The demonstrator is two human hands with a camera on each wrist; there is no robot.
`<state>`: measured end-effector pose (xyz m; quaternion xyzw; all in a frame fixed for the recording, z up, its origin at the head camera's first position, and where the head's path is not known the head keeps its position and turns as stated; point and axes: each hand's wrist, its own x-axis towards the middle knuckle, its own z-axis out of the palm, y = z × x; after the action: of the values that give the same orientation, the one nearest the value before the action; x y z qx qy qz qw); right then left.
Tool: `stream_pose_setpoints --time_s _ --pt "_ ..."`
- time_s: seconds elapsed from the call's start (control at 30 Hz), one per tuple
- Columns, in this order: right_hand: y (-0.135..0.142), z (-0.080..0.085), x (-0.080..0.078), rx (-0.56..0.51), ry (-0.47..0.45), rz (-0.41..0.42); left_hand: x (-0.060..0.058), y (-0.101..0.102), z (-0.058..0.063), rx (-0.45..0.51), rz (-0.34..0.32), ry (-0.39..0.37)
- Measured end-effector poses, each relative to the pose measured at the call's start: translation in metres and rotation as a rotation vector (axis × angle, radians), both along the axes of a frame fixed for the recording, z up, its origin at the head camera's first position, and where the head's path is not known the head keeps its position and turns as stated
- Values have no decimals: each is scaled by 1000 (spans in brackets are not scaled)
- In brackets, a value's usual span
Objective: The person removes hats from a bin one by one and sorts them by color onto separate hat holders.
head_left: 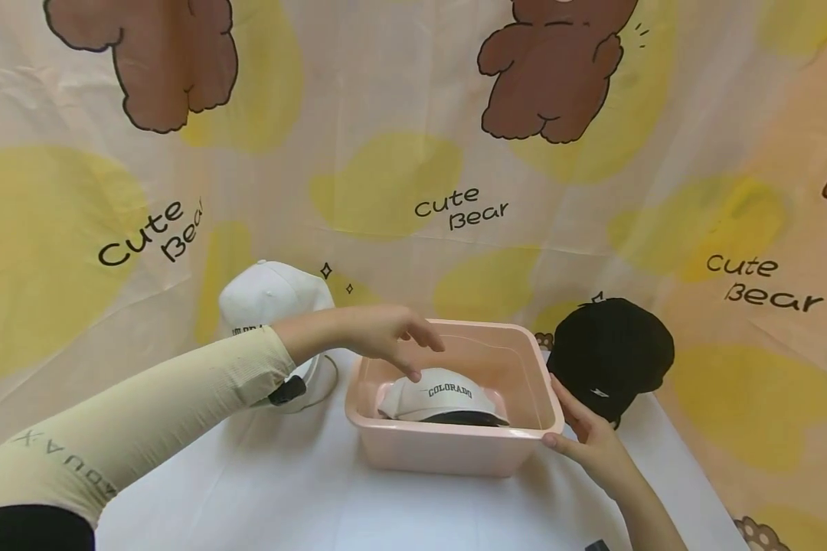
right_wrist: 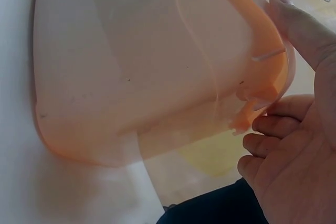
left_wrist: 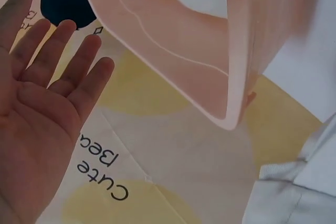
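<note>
A pink plastic bin [head_left: 448, 451] stands on the table with a white baseball cap [head_left: 448, 394] lettered COLORADO inside it. Above the bin's left part hovers my left hand [head_left: 389, 337], its fingers loosely spread and holding nothing; the left wrist view shows the palm [left_wrist: 47, 108] beside the rim. My right hand [head_left: 596, 448] grips the bin at its front right corner. In the right wrist view its thumb [right_wrist: 304, 30] lies at the rim, while the curled fingers [right_wrist: 275, 124] sit under the rim's edge.
Behind my left forearm, another white cap [head_left: 272, 291] sits on a stand partly hidden by the arm. To the bin's right is a black cap [head_left: 613, 352], close beside my right hand. A patterned curtain [head_left: 386, 252] hangs behind the white table [head_left: 282, 490].
</note>
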<state>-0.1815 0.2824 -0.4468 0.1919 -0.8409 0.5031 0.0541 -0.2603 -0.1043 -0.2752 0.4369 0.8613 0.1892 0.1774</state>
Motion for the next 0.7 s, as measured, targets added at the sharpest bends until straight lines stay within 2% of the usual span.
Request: stream_pose_setpoints --time_s 0.13,0.33,0.53,0.7 --pt "0 -2 1 -1 11 3 1 9 -8 -20 -10 -36" --pt "-1 -3 4 69 2 -25 -3 24 -21 -41 -90 -110" --pt "-2 1 2 82 28 -41 -8 35 -26 -37 -131 -121" --pt "-3 3 0 73 21 -32 -10 41 -29 -64 -125 -125"
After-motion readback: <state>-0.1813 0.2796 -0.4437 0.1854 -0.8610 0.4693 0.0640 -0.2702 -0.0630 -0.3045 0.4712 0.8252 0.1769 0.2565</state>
